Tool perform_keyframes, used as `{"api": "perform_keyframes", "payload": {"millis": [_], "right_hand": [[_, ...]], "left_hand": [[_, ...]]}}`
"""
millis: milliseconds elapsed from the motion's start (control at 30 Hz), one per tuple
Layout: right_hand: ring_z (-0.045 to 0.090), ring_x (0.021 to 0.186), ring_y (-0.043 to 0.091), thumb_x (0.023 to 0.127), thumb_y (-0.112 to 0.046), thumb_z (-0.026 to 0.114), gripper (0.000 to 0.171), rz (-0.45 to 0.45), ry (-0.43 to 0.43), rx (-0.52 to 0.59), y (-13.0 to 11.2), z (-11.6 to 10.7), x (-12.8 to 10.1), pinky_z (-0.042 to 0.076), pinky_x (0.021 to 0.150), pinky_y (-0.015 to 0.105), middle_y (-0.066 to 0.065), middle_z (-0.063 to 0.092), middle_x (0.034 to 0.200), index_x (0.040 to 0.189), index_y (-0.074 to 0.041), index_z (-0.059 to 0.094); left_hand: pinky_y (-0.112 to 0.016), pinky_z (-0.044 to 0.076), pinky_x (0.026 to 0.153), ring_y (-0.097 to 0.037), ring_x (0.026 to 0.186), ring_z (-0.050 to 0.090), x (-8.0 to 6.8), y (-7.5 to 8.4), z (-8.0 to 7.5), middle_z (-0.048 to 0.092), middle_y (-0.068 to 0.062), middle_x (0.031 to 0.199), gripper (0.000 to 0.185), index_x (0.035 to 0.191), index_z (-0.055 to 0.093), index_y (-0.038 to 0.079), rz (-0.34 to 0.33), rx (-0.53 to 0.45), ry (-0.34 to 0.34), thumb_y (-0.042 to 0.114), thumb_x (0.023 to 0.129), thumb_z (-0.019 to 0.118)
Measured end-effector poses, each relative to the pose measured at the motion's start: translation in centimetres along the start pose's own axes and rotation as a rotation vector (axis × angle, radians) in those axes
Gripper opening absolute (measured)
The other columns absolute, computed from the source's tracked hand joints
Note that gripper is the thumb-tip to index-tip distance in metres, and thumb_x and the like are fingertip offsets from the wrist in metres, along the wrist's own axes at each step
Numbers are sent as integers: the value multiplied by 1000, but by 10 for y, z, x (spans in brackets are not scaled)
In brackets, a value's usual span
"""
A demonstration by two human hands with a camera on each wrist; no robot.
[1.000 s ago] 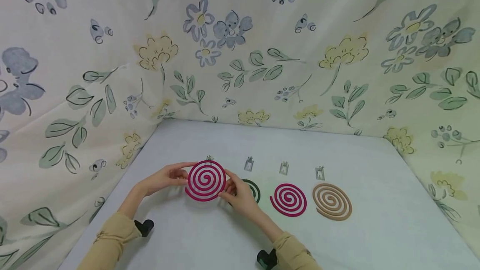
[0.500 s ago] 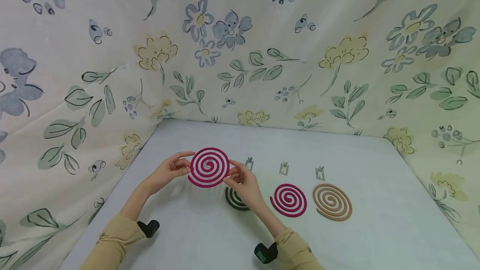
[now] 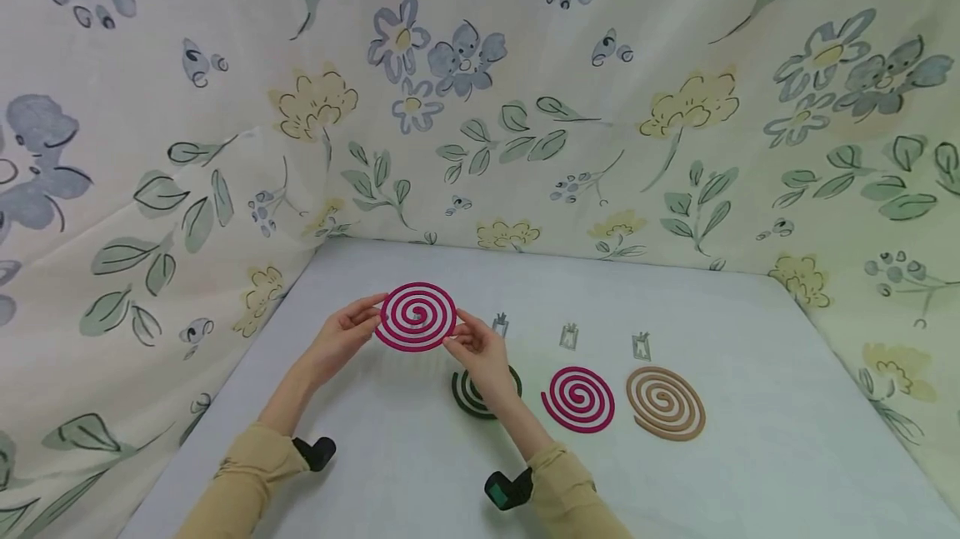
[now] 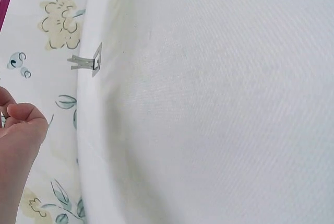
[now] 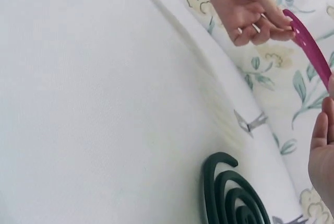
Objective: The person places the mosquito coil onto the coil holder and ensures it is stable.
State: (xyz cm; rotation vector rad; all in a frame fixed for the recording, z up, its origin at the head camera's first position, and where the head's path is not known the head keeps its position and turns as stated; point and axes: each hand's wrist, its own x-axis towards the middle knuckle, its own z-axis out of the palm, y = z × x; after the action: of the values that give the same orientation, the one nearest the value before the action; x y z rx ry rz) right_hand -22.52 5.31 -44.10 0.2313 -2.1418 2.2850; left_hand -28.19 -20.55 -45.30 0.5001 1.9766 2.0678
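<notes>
- While you hold up a magenta coil (image 3: 417,316) in front of you, it sits above the white table (image 3: 390,456), clear of the surface, its spiral rings showing plainly in the head view.
- Your left hand (image 3: 342,339) pinches the coil by its left edge.
- Your right hand (image 3: 483,356) pinches the opposite edge, so both grips are closed on the same coil; the right wrist view shows it nearly edge-on between your two hands.
- Below your right hand lies a dark green coil (image 3: 467,397), partly covered by that hand and forearm.
- To the right of it you have a second magenta coil (image 3: 577,399) lying flat, and just beside that a tan coil (image 3: 664,403).
- Beyond the coils, your head view shows small metal stands (image 3: 569,336) in a row, one of them near your right fingers.
- Behind the table you face a floral cloth (image 3: 525,189) with blue, yellow and green prints.
</notes>
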Motion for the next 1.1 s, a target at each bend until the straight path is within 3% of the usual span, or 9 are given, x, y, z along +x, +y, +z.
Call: {"api": "perform_keyframes", "payload": {"millis": [167,500,833,1100], "right_hand": [[57,89,7,88,-8,66,50,35,64,45,23,6,10,50,75,12,20,60,114,135,-3,50],[57,86,6,88,-7,66,46,111,166,95,38,20,24,49,75,14,15,61,109,131,0,53],[56,86,8,86,-7,68,52,212,212,138,48,28,36,48,79,24,12,59,110,134,0,49],[53,84,6,88,-5,64,55,248,208,201,53,30,39,45,72,21,12,55,111,138,1,44]], "left_hand": [[-15,45,78,0,90,55,5,-13,-2,62,12,102,42,140,43,8,-22,-98,32,12,99,49],[-17,39,68,1,80,51,15,-30,-3,66,17,98,34,133,52,20,-84,-235,89,13,100,45],[-19,42,75,0,82,57,24,-39,-2,67,16,98,28,109,67,32,-193,-369,211,14,99,48],[-15,46,87,1,94,59,29,-44,6,67,12,104,33,102,70,24,-146,-523,253,4,99,43]]}}
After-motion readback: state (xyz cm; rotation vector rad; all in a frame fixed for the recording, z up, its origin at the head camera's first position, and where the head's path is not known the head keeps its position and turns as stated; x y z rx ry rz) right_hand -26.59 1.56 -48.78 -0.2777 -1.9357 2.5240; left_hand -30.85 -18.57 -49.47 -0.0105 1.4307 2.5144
